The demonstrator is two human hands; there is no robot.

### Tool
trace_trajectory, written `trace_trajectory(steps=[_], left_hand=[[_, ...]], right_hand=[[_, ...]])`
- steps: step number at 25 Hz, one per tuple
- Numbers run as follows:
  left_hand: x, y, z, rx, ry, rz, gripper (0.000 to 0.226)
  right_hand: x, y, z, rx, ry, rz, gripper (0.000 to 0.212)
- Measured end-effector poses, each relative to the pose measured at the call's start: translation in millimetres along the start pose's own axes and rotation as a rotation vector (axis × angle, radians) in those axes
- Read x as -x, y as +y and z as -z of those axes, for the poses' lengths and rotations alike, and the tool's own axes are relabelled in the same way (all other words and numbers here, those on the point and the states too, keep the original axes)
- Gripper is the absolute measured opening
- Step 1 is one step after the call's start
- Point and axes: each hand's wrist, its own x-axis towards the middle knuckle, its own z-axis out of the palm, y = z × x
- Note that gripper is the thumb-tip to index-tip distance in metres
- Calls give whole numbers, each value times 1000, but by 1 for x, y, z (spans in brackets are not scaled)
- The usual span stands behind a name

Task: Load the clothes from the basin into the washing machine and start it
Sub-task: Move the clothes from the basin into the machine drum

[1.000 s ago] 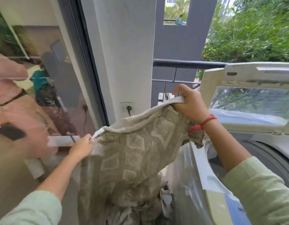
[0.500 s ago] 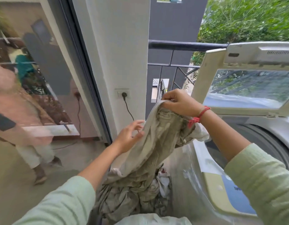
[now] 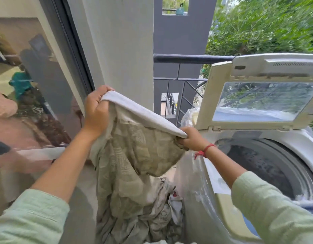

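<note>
A large beige patterned cloth (image 3: 134,155) with a white border hangs between my hands, left of the washing machine. My left hand (image 3: 96,111) grips its upper edge at the left. My right hand (image 3: 191,139) grips the same edge lower down, at the machine's near left corner. The cloth's lower part trails into a heap of other clothes (image 3: 162,213) below; the basin itself is hidden under them. The top-loading washing machine (image 3: 213,199) stands at the right with its lid (image 3: 257,101) raised and its dark drum (image 3: 268,164) open.
A glass sliding door (image 3: 34,85) is at the left and a grey pillar (image 3: 120,50) stands behind the cloth. A dark balcony railing (image 3: 187,59) runs behind the machine, with trees beyond. Clear plastic wraps the machine's side (image 3: 191,182).
My left hand, which had let go of the cloth, now grips its white edge higher up and to the left. My right hand has dropped lower, so the cloth is stretched out between both hands.
</note>
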Motion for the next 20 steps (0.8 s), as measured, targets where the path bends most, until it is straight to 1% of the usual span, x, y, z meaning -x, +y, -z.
trace_trajectory(steps=[2, 3, 4, 5, 6, 7, 8, 9, 10, 11, 12, 13, 14, 15, 16, 17, 18, 19, 20], left_hand=[[-8, -3, 27, -48, 101, 7, 21], [-9, -10, 41, -103, 145, 40, 22], [-8, -22, 55, -221, 147, 90, 22], [-4, -37, 67, -405, 81, 165, 23], [3, -55, 76, -605, -64, 272, 25], [13, -76, 81, -770, -266, 407, 26], [26, -96, 83, -870, -493, 529, 26], [39, -110, 82, -902, -699, 617, 25], [54, -121, 80, -873, -842, 675, 23], [68, -129, 76, -807, -905, 711, 22], [82, -133, 71, -692, -884, 746, 20], [95, -135, 66, -541, -775, 765, 20], [105, -132, 60, -374, -586, 760, 20], [108, -125, 58, -263, -354, 722, 20], [106, -117, 61, -207, -151, 630, 23], [101, -109, 68, -189, -50, 501, 26], [92, -101, 79, -249, -73, 338, 26], [82, -92, 90, -381, -194, 136, 26], [72, -85, 97, -578, -342, -41, 29]], right_hand=[[-8, 0, -9, -328, 96, -50, 8], [-13, -7, -5, -534, 176, -110, 12], [-15, -20, 4, -800, 256, -174, 18], [-18, -36, 17, -1049, 335, -181, 20], [-19, -52, 30, -1185, 399, -124, 21], [-18, -72, 44, -1196, 433, -7, 23], [-16, -93, 54, -1053, 448, 117, 24], [-15, -109, 59, -785, 425, 214, 24], [-14, -121, 55, -491, 385, 250, 23], [-12, -128, 47, -273, 317, 233, 22], [-11, -129, 38, -152, 215, 197, 24], [-9, -128, 32, -126, 80, 165, 28], [-7, -124, 30, -169, -77, 132, 31], [-1, -121, 32, -233, -229, 117, 33], [2, -115, 37, -277, -344, 112, 36], [3, -108, 46, -264, -407, 128, 37], [0, -97, 57, -174, -421, 154, 37], [-3, -87, 67, -20, -416, 174, 37], [-7, -78, 76, 162, -407, 180, 37]])
